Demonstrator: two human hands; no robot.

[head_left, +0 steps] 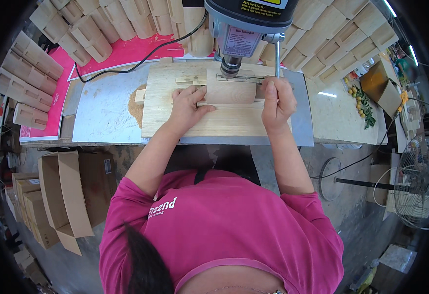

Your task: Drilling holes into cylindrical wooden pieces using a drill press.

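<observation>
A pale rounded wooden piece (230, 93) lies under the chuck (230, 67) of a bench drill (248, 19), on a flat wooden board (175, 128). My left hand (190, 107) is closed against the piece's left end, the thumb along its near side and the fingertips partly hidden. At the right, my right hand (279, 100) wraps round the lower end of the drill's metal lever (277, 56). A slim metal fixture (241, 78) sits along the far side of the piece. The drill head hides where the bit meets the wood.
Stacks of similar wooden pieces (91, 36) line the back and left; more (344, 39) stand at the back right. A black cable (146, 56) crosses behind the board. Sawdust (135, 108) lies left. Cardboard boxes (67, 188) and a fan (412, 181) stand beyond the bench edge.
</observation>
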